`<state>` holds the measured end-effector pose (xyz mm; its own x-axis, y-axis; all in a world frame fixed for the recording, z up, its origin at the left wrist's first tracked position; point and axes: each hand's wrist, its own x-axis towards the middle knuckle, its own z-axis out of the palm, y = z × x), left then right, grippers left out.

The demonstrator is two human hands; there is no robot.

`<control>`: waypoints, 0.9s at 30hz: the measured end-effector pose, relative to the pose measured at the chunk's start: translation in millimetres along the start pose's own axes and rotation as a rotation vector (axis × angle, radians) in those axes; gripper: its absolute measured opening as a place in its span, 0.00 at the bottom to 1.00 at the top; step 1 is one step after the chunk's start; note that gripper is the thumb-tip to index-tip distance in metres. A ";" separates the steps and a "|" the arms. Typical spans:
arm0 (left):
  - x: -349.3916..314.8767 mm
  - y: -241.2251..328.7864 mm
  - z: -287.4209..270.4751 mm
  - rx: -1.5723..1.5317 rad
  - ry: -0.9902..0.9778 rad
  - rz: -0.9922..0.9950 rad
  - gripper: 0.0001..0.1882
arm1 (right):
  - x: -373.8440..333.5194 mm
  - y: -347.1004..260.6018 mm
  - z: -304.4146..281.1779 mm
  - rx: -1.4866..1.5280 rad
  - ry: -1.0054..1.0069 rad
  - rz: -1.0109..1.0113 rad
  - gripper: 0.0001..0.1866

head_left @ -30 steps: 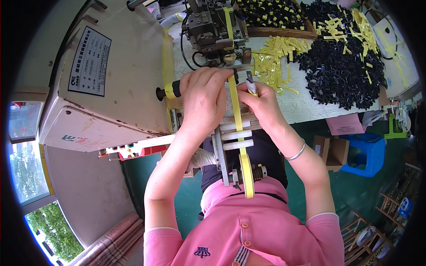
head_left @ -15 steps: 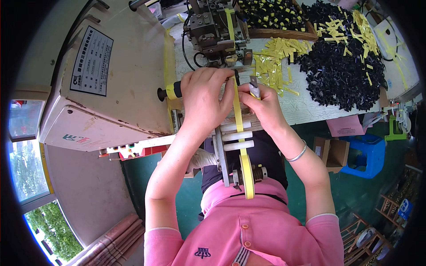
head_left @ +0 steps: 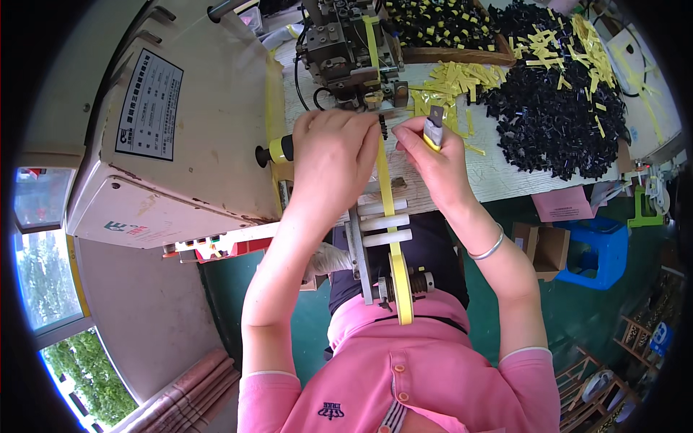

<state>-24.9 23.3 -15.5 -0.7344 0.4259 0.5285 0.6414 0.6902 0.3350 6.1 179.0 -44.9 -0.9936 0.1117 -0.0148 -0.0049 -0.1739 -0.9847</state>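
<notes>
**Workshop bench [head_left: 480, 180], white-topped: yellow tape [head_left: 385, 180] crossing the near edge**

At far left, a window [head_left: 43, 281] is admitting daylight beside a beige machine cabinet [head_left: 216, 108]. The left hand [head_left: 328, 159] is resting back upward at the bench edge, fingers curled and held together; its underside is hidden, so whether it is gripping anything cannot be told. Beyond it, a metal press head [head_left: 346, 58] is standing on the bench.

The yellow tape is stretching from its roll [head_left: 402, 289] at the person's waist, past three white rollers [head_left: 382, 222], to the left fingertips. Its long axis is pointing away from the body, nearly straight. A small black toothed part [head_left: 383, 126] is showing beside those fingertips. By judgement, the tape is light, pliable and smooth, liable to crease; its two edges are offering the best hold.

The right hand [head_left: 440, 169] is holding a cutter [head_left: 433, 133] in half-curled fingers, thumb and forefinger nearly meeting; whether anything is lying between their tips cannot be told. The blade is pointing away from the person, its long axis leaning slightly right. The cutter is probably light and stiff; the wrapped handle is the proper hold, clear of the edge.

Farther right, yellow strips [head_left: 465, 74] are lying beside a heap of black pieces [head_left: 563, 130].
</notes>
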 end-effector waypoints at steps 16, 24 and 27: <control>8.7 -3.9 -9.4 -0.088 -0.156 -0.081 0.06 | 3.0 -2.0 -6.8 -0.372 -0.071 -0.348 0.04; 9.3 -4.1 -9.1 -0.102 -0.148 -0.082 0.06 | 17.7 4.9 -7.4 -0.376 -0.035 -0.356 0.05; 7.6 -5.6 -7.5 -0.133 -0.126 -0.089 0.07 | 6.6 4.7 -9.6 -0.376 -0.058 -0.359 0.05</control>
<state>-32.4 18.3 -7.5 -0.8060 0.4422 0.3934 0.5903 0.6485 0.4806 0.6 188.3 -51.3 -0.9415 0.0430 0.3342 -0.3162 0.2302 -0.9204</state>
